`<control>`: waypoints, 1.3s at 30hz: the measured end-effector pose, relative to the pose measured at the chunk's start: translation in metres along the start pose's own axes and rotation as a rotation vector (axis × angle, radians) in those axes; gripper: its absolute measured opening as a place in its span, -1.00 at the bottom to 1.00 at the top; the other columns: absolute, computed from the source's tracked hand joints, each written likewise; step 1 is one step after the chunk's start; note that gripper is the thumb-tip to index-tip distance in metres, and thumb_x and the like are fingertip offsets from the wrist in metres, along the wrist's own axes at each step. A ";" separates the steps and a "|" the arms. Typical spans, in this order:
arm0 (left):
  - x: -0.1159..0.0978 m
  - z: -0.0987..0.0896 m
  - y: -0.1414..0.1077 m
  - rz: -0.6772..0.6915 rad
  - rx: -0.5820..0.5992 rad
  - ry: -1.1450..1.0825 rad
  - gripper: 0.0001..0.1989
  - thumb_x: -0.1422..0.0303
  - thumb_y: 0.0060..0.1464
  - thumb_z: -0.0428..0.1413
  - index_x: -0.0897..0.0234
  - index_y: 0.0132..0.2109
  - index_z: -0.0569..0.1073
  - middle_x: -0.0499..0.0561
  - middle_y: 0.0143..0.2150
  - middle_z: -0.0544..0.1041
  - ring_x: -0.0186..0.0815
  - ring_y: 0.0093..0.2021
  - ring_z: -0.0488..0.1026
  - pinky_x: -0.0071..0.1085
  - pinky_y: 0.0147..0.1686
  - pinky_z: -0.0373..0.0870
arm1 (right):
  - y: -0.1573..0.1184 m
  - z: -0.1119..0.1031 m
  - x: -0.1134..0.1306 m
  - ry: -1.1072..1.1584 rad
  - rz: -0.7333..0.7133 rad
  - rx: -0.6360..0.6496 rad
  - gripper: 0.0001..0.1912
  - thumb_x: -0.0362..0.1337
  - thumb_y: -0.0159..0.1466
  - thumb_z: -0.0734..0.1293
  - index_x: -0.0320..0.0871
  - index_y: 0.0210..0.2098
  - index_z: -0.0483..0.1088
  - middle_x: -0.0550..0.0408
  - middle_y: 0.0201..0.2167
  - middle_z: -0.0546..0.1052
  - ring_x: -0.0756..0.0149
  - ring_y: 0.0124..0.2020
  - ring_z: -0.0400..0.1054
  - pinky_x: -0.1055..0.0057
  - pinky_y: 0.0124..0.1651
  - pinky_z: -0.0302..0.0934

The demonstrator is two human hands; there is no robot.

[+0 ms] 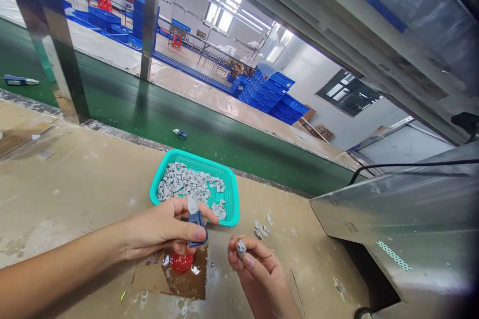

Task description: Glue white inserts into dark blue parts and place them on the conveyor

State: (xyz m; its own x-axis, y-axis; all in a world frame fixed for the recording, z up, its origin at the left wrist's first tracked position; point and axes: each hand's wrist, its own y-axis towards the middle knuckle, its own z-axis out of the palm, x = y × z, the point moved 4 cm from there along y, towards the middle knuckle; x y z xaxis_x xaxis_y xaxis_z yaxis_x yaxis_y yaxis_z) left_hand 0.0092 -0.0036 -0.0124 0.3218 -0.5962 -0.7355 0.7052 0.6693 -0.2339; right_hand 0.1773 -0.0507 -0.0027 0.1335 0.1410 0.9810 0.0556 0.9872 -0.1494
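My left hand (pixel 168 227) grips a dark blue plastic part with a light grey tip (pixel 196 224), held upright between thumb and fingers. Apart from it, to the right, my right hand (pixel 260 271) pinches a small grey plastic piece (pixel 241 247) between thumb and forefinger. Behind my left hand stands a turquoise basket (pixel 235 199) holding many small grey pieces (pixel 183 182). Below my left hand a round red thing (pixel 182 262) sits on a wet brown cardboard sheet (pixel 149 279). Several loose grey pieces (pixel 264 228) lie on the table right of the basket.
A green conveyor belt (pixel 224 152) runs behind the table, with a blue and white part (pixel 180 133) on it and another such part (pixel 20 80) farther left. Metal posts (pixel 63 50) rise at the left. A metal housing (pixel 411 224) borders the right side.
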 end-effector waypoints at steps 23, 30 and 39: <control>-0.018 0.015 -0.011 0.338 -0.169 1.020 -0.85 0.35 0.05 -0.06 0.28 -0.32 0.39 -0.01 -0.31 0.34 -0.32 -0.28 0.27 -0.42 -0.26 0.21 | 0.010 0.032 0.019 -0.430 -0.403 0.010 -0.89 -0.43 0.06 0.32 -0.14 -0.45 0.48 0.00 -0.33 0.49 0.28 -0.25 0.39 0.45 -0.20 0.36; -0.003 0.021 -0.011 0.383 -0.241 0.826 -0.59 0.24 0.09 -0.07 0.13 0.10 0.20 0.05 0.03 0.26 -0.25 -0.03 0.21 -0.39 -0.02 0.13 | 0.008 0.044 0.004 -0.457 -0.516 -0.141 -0.85 -0.43 0.07 0.32 -0.10 -0.43 0.52 -0.03 -0.22 0.46 0.22 -0.24 0.37 0.33 -0.17 0.33; -0.014 0.003 0.001 0.318 -0.170 0.357 -0.68 0.23 0.06 -0.01 0.30 -0.07 0.30 0.07 -0.12 0.37 -0.41 -0.32 0.31 -0.47 -0.29 0.27 | 0.029 0.026 0.012 -0.446 -0.519 -0.166 -0.82 -0.33 0.14 0.27 -0.14 -0.26 0.43 -0.02 -0.25 0.47 0.23 -0.20 0.36 0.31 -0.15 0.30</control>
State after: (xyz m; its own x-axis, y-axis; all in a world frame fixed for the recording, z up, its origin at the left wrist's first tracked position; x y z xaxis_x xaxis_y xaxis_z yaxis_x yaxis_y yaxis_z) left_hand 0.0075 0.0045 -0.0001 0.2467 -0.1826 -0.9517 0.4855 0.8732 -0.0416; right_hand 0.1547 -0.0181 0.0082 -0.3672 -0.2931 0.8827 0.1570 0.9159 0.3694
